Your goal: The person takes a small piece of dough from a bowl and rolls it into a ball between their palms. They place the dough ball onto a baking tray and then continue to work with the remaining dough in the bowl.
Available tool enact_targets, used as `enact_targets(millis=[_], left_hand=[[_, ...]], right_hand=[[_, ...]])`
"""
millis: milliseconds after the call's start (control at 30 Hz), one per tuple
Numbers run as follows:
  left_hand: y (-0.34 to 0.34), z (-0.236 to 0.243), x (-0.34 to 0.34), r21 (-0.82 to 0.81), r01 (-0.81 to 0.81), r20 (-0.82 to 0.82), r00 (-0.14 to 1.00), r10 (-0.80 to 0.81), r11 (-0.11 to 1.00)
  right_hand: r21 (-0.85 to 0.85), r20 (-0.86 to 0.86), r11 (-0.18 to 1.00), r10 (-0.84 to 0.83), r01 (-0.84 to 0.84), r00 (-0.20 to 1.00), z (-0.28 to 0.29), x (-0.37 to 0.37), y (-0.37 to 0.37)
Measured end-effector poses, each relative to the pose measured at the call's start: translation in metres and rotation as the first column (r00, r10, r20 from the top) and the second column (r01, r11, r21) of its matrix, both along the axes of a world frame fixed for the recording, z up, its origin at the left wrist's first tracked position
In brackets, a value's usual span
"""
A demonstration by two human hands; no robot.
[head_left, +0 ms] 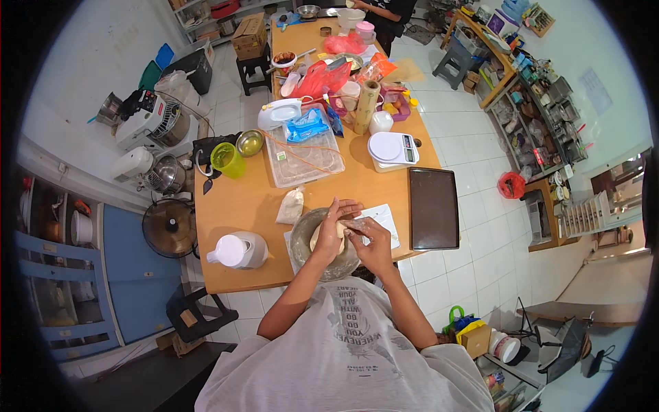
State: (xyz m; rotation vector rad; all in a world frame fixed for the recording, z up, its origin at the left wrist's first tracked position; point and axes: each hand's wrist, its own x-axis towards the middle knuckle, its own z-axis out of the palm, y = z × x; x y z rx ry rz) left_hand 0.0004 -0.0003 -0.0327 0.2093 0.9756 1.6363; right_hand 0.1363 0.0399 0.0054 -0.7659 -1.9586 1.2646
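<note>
My left hand (pixel 332 231) and my right hand (pixel 368 239) meet over a grey mixing bowl (pixel 302 235), both closed around pale dough (pixel 340 232), which they partly hide. Some of the dough also shows low in the bowl, behind my left hand. Just beyond the bowl a small bag of pale powder (pixel 290 206) lies on the wooden table (pixel 220 206). A white sheet or board (pixel 383 220) lies under and to the right of the bowl. A white pitcher-like container (pixel 240 250) stands to the left.
A dark baking tray (pixel 432 209) and white scale (pixel 392 149) sit on the right. Farther back are a yellow-green jug (pixel 226 160), a plastic box (pixel 302 165) and red bags (pixel 316 82). A co-worker (pixel 384 14) is at the far end. Mixers (pixel 137 165) and a fan (pixel 168 226) stand left.
</note>
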Motion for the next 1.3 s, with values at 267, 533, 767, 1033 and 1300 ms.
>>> enact_targets(millis=[267, 533, 767, 1033, 1300], left_hand=[[-0.002, 0.015, -0.003, 0.061, 0.011, -0.562, 0.827, 0.025, 0.998], [-0.004, 0.005, -0.005, 0.035, 0.046, 0.052, 0.997, -0.048, 0.998], [-0.006, 0.002, -0.008, -0.019, 0.084, 0.224, 0.972, -0.078, 0.996], [0.006, -0.006, 0.010, -0.016, -0.082, -0.018, 0.997, 0.082, 0.997], [0.003, 0.008, 0.009, 0.119, 0.053, -0.126, 0.991, -0.037, 0.992]], right_hand=[[-0.440, -0.243, 0.896, -0.056, -0.059, 0.968, -0.006, -0.005, -0.007], [0.091, -0.018, 0.996, 0.015, -0.014, 1.000, -0.009, 0.000, -0.002], [0.186, -0.024, 0.982, 0.020, -0.016, 1.000, -0.002, 0.000, 0.002], [0.150, -0.021, 0.989, 0.006, -0.003, 1.000, -0.006, 0.006, 0.001], [-0.314, -0.092, 0.948, -0.081, 0.048, 0.992, -0.034, 0.009, 0.002]])
